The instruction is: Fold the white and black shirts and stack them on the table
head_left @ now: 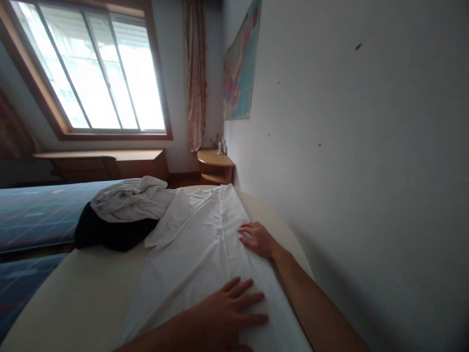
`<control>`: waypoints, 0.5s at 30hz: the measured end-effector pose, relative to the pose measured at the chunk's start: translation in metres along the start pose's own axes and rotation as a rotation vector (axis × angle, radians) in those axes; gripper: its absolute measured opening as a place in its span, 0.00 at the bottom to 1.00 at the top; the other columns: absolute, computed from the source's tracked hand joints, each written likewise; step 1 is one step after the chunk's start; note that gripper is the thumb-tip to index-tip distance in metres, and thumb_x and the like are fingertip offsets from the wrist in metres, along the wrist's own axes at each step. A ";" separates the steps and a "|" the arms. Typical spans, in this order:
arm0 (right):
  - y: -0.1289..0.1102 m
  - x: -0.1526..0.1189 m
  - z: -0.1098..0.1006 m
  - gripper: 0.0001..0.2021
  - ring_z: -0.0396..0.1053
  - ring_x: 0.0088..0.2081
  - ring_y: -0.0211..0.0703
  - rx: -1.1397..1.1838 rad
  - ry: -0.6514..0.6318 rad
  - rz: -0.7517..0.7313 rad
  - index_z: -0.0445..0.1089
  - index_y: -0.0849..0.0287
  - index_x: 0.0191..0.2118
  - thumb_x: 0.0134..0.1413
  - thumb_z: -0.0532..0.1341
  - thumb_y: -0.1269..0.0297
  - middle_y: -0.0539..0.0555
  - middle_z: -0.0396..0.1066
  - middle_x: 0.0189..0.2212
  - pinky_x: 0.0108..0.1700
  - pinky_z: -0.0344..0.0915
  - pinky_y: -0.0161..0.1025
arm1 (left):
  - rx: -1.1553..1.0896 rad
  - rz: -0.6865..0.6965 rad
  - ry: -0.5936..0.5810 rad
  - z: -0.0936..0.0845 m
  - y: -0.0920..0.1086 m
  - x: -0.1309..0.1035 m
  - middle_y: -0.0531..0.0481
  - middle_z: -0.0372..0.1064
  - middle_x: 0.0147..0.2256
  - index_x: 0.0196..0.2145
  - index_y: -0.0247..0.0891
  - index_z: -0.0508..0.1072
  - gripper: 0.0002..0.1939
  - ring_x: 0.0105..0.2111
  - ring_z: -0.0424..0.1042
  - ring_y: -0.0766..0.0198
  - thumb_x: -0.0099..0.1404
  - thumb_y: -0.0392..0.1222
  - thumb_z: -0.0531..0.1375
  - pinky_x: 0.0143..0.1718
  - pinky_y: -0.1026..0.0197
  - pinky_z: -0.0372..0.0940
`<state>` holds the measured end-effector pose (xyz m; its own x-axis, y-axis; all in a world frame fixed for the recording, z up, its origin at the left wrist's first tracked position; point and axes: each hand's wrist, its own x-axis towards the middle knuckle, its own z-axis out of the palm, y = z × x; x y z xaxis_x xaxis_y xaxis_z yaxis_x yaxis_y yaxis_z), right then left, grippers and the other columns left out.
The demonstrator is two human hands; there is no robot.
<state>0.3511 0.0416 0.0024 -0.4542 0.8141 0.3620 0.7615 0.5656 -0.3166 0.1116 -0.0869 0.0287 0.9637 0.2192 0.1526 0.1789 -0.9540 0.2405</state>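
Observation:
A white short-sleeved shirt [198,249] lies spread over a round cream table [98,288], its collar end away from me and a buttoned strip running down its length. My left hand [230,310] is over the lower part of the shirt, palm down with fingers spread. Farther up, on the right side of the shirt, my right hand [257,239] rests with its fingers stretched toward the button strip. Neither hand grips the cloth. Some wrinkles show along the middle of the shirt. Its near end runs out of view.
Left of the shirt, a crumpled grey-white garment [132,198] lies on a black cloth [113,232] at the table's edge. Close on the right stands a white wall [348,195]. Beyond are a blue checked bed [40,210], a corner shelf [214,158] and a desk [139,155].

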 end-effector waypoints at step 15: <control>0.005 0.000 0.002 0.15 0.69 0.55 0.50 0.010 -0.014 0.045 0.76 0.56 0.50 0.62 0.58 0.60 0.57 0.74 0.53 0.61 0.57 0.53 | 0.069 0.227 0.074 0.077 0.020 0.032 0.55 0.76 0.50 0.48 0.36 0.72 0.11 0.40 0.77 0.76 0.77 0.42 0.52 0.38 0.74 0.66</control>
<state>0.3541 0.0451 -0.0006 -0.4263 0.8402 0.3352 0.7766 0.5300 -0.3407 0.1616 -0.1148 -0.0354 0.9640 0.0100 0.2656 -0.0246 -0.9917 0.1266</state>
